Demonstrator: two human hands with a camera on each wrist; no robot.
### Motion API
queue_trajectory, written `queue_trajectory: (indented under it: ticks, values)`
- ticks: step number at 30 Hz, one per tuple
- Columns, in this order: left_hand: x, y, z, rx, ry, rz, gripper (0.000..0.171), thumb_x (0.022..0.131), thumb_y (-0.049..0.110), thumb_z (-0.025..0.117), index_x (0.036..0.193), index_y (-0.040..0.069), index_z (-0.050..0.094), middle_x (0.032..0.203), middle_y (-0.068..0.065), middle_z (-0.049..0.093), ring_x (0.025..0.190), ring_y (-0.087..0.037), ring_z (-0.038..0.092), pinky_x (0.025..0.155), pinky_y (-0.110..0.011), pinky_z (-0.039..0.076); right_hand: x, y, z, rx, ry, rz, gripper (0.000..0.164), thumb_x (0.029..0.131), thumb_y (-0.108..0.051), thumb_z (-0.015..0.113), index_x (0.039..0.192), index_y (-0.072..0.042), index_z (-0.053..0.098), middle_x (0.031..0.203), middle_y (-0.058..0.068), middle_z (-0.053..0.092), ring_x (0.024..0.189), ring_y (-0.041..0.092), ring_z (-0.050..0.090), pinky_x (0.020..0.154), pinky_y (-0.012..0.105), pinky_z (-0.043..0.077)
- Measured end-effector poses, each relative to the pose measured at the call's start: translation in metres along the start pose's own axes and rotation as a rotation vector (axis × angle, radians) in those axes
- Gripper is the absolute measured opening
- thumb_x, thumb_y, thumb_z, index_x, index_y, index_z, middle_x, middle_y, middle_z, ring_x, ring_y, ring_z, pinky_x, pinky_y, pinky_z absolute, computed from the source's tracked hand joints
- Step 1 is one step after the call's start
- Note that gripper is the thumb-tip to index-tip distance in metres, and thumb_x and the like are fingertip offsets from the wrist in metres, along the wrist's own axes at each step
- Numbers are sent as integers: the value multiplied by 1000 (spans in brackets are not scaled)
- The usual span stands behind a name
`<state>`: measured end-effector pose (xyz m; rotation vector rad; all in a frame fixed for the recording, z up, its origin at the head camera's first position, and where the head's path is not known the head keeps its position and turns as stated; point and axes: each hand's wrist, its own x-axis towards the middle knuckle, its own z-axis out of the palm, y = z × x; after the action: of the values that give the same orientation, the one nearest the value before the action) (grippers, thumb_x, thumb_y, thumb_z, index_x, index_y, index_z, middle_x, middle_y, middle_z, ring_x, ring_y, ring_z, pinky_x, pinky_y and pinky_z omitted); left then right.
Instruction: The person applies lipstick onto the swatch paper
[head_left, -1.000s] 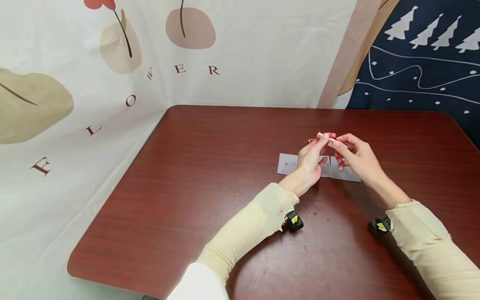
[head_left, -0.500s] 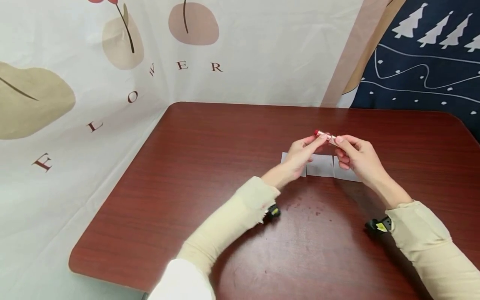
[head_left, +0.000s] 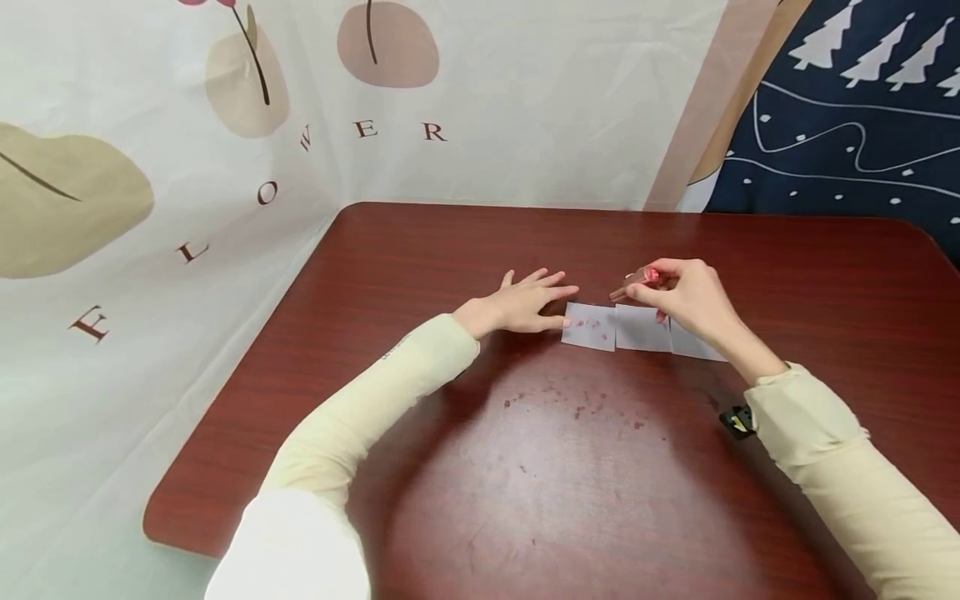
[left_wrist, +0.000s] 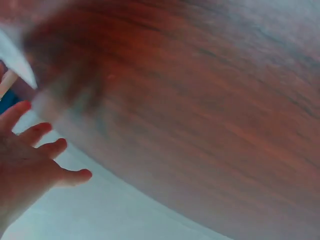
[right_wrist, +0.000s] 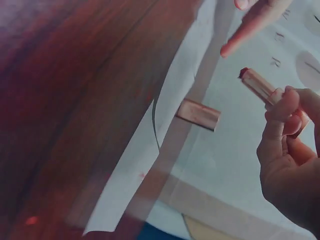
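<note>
In the right wrist view, my right hand (right_wrist: 292,165) pinches a lipstick (right_wrist: 261,86) by its base, its red tip bared. The lipstick's metallic cap (right_wrist: 199,115) stands on the table behind the paper. The head view has my right hand (head_left: 697,298) above the middle and right slips. My left hand (head_left: 525,304) is at the left end of the row with spread fingers, its thumb at the edge of the left paper slip (head_left: 588,335), which bears red marks. Beside it lie the middle slip (head_left: 643,333) and the right slip (head_left: 693,343), partly hidden by my right hand.
All this is on a reddish-brown wooden table (head_left: 420,250). Small dark spots (head_left: 577,412) dot its surface in front of the slips. A white printed cloth (head_left: 525,100) hangs behind, with a navy cloth (head_left: 840,158) at right.
My left hand has let go of the lipstick and moved left to the paper's edge, fingers spreading. My right hand keeps the lipstick and has turned it downward over the slips.
</note>
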<state>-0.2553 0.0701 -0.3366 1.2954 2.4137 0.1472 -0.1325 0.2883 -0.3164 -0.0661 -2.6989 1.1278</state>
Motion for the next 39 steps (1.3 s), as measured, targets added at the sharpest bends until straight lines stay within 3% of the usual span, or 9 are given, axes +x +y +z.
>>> queue_trajectory:
  ticks: [4, 10, 16, 23, 29, 39]
  values:
    - [3, 0, 9, 39, -56, 6, 64, 92, 56, 43, 148, 35, 20, 155, 3, 5, 141, -22, -1, 102, -63, -2, 10, -2, 15, -93, -16, -72, 18, 83, -16, 71, 89, 0, 65, 70, 9, 61, 48, 22, 57, 43, 26, 41]
    - [7, 2, 21, 75, -137, -69, 69, 90, 66, 31, 146, 44, -2, 153, 8, -15, 139, -19, -16, 102, -63, -3, 22, -1, 30, -144, -64, -172, 14, 85, -12, 69, 87, 1, 65, 67, 8, 59, 47, 15, 50, 44, 25, 40]
    - [14, -5, 29, 63, -177, -98, 67, 88, 71, 25, 140, 51, -13, 147, 16, -28, 133, -12, -28, 101, -60, -12, 26, 0, 39, -174, -67, -193, 14, 84, -11, 69, 85, 1, 63, 66, 8, 57, 45, 14, 50, 44, 26, 39]
    - [14, -4, 26, 68, -205, -94, 67, 88, 71, 24, 139, 52, -14, 147, 17, -30, 132, -12, -30, 101, -59, -13, 27, 1, 41, -189, -52, -173, 15, 82, -12, 71, 83, 1, 62, 64, 7, 55, 48, 16, 49, 44, 25, 36]
    - [11, -2, 23, 68, -181, -64, 67, 89, 69, 23, 143, 48, -10, 150, 12, -25, 135, -16, -26, 101, -61, -11, 29, 1, 43, -226, -36, -193, 16, 81, -11, 71, 81, 1, 61, 63, 7, 52, 54, 18, 46, 48, 27, 34]
    - [10, -3, 26, 57, -168, -68, 67, 90, 68, 25, 143, 47, -10, 150, 11, -24, 135, -16, -26, 101, -61, -11, 29, 0, 45, -240, -62, -204, 17, 80, -11, 73, 81, 1, 61, 64, 7, 50, 58, 20, 44, 52, 30, 35]
